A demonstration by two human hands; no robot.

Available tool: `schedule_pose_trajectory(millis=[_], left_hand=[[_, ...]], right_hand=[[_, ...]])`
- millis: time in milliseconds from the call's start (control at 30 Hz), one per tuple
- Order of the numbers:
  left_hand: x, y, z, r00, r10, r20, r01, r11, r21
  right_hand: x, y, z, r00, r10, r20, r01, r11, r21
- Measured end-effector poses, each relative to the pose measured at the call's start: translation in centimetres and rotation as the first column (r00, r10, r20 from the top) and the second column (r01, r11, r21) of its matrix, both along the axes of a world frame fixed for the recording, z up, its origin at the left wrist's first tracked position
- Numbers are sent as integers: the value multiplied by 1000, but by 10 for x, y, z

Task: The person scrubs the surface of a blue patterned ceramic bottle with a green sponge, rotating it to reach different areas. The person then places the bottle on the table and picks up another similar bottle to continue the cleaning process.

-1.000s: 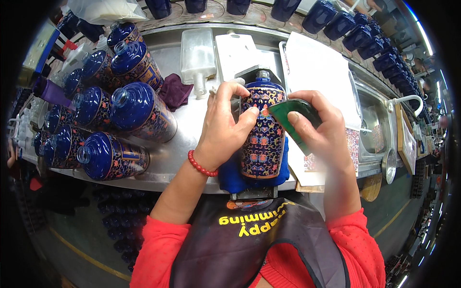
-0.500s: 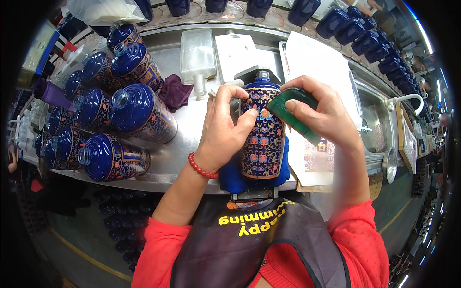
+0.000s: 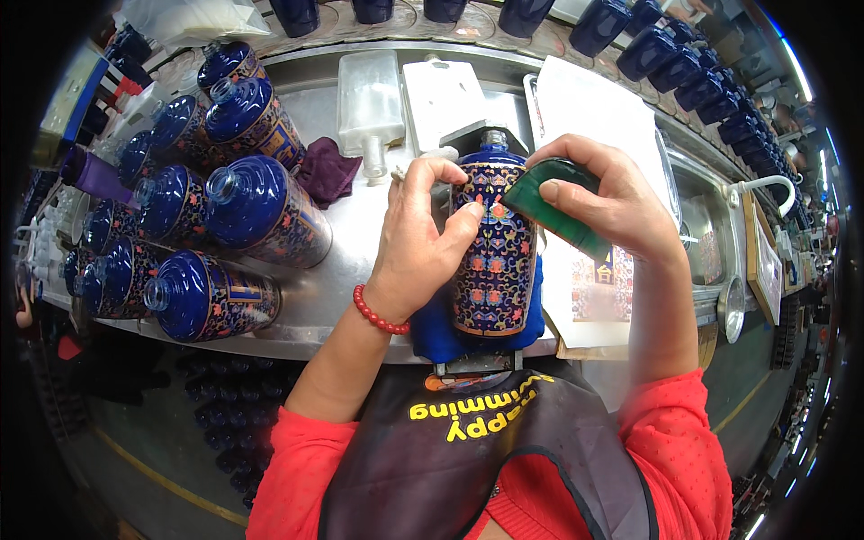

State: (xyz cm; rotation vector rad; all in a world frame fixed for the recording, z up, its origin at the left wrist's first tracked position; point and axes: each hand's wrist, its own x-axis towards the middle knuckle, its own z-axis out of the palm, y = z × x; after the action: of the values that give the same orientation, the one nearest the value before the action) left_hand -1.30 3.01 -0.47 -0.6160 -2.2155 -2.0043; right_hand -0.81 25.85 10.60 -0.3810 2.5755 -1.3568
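Observation:
A dark blue bottle [image 3: 493, 270] with a colourful floral pattern lies in front of me, its clear glass neck pointing away. Blue cloth [image 3: 432, 340] pads the surface under it. My left hand [image 3: 412, 241] grips the bottle's upper left side, thumb and bent forefinger pressed on the pattern. Pinched in my right hand [image 3: 625, 202] is a flat green scraper [image 3: 535, 200], its left corner at the bottle's upper right side. Whether that corner touches the pattern I cannot tell.
Several patterned blue bottles [image 3: 256, 202] stand at the left by a purple cloth [image 3: 328, 171]. A clear empty bottle [image 3: 370, 94] lies behind. White sheets [image 3: 585, 108] and a metal sink [image 3: 702, 207] are at the right. Plain blue bottles [image 3: 598, 25] line the far conveyor [image 3: 405, 27].
My right hand has shifted slightly right and down with the scraper. My left hand and the bottle stay nearly still. The plain bottles on the far conveyor have slid left.

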Motion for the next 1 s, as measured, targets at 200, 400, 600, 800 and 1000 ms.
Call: schedule_pose_trajectory(millis=[200,400,600,800,1000], left_hand=[[0,0,0,1000,-4,-5,4,1000,0],[0,0,-1,1000,5,-9,-5,1000,-11],[0,2,-2,999,14,-36,-14,1000,0],[2,2,2,1000,8,-7,-8,1000,11],[4,3,1,1000,31,-4,-31,999,20]], right_hand=[[-1,1,0,999,30,-21,-29,999,15],[21,-12,3,902,129,-412,-58,982,182],[39,-21,-2,595,386,-705,21,869,494],[43,-22,6,580,479,-659,86,768,634],[43,-22,1,552,458,-697,117,786,608]])
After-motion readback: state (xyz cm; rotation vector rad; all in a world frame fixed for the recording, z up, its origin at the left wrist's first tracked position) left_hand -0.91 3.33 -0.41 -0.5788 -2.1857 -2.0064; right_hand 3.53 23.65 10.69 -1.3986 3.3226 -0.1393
